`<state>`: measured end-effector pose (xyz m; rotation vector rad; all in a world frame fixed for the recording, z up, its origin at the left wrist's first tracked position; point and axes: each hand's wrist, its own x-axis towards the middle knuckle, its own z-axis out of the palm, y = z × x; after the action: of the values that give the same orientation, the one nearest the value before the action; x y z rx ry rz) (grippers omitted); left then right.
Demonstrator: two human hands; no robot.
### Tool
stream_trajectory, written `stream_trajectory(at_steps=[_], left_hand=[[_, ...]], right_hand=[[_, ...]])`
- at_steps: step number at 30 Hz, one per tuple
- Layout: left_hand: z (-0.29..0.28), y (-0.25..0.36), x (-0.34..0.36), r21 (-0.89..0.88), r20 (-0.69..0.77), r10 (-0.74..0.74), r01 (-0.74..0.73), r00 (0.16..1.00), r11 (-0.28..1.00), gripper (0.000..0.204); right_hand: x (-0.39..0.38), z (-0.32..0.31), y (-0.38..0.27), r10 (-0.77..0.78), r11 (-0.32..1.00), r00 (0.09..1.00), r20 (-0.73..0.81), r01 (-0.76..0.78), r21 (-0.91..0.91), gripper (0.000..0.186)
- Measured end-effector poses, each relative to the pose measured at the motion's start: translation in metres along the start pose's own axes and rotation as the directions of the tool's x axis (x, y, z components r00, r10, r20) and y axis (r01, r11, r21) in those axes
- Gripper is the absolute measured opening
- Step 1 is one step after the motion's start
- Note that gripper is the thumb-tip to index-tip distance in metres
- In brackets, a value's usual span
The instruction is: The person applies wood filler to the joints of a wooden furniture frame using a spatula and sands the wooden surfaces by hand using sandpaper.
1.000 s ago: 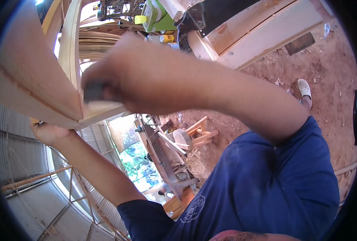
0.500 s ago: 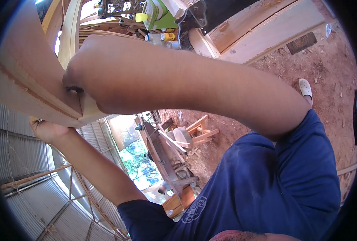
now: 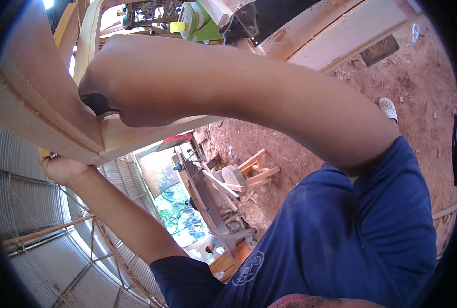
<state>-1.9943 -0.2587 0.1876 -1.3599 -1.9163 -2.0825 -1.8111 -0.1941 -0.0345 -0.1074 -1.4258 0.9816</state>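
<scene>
A large pale wooden frame [image 3: 38, 110] with a grooved, curved edge fills the upper left. At its lower edge is my left hand [image 3: 68, 170], its fingers curled against the wood and partly hidden. Above it, my right hand [image 3: 105, 82] is closed in a fist at the frame's inner corner. Something dark [image 3: 99, 104] shows under its fingers, too shadowed to name. From that corner a wooden rail [image 3: 151, 136] runs to the right beneath my right forearm.
A green container [image 3: 200, 23] with a yellow cap stands at the top centre. Beside it, a dark saw blade [image 3: 280, 18] lies near long boards [image 3: 336, 38]. A wooden stool [image 3: 256, 169] is on the dirt floor [image 3: 418, 118]. Corrugated metal sheeting [image 3: 43, 262] lines the lower left.
My right hand and forearm have moved slightly upward, showing more of the dark thing under the fingers and the rail below. My left hand stays at the frame's lower edge.
</scene>
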Motion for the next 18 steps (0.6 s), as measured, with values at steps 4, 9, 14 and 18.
stream_trajectory(at_steps=[4, 9, 14, 18], left_hand=[[-0.003, 0.001, 0.004, -0.066, 0.036, -0.037, 0.039, 0.999, 0.997, 0.043], [-0.003, -0.008, 0.006, -0.068, 0.045, 0.029, -0.026, 0.999, 0.997, 0.045], [0.005, -0.009, -0.009, -0.512, 0.243, -0.057, 0.178, 0.968, 0.84, 0.049], [-0.005, 0.0, -0.029, -0.63, 0.173, 0.095, 0.036, 0.98, 0.776, 0.054]], right_hand=[[0.0, 0.0, -0.009, 0.008, 0.999, 0.999, 0.052, -0.006, -0.032, 0.035], [-0.02, -0.001, -0.018, -0.026, 0.99, 0.962, 0.271, -0.013, 0.139, 0.023], [-0.061, -0.007, -0.024, 0.014, 0.972, 0.963, 0.269, -0.077, 0.222, 0.023], [-0.091, -0.03, -0.056, 0.286, 0.93, 0.941, 0.183, -0.318, 0.184, 0.035]])
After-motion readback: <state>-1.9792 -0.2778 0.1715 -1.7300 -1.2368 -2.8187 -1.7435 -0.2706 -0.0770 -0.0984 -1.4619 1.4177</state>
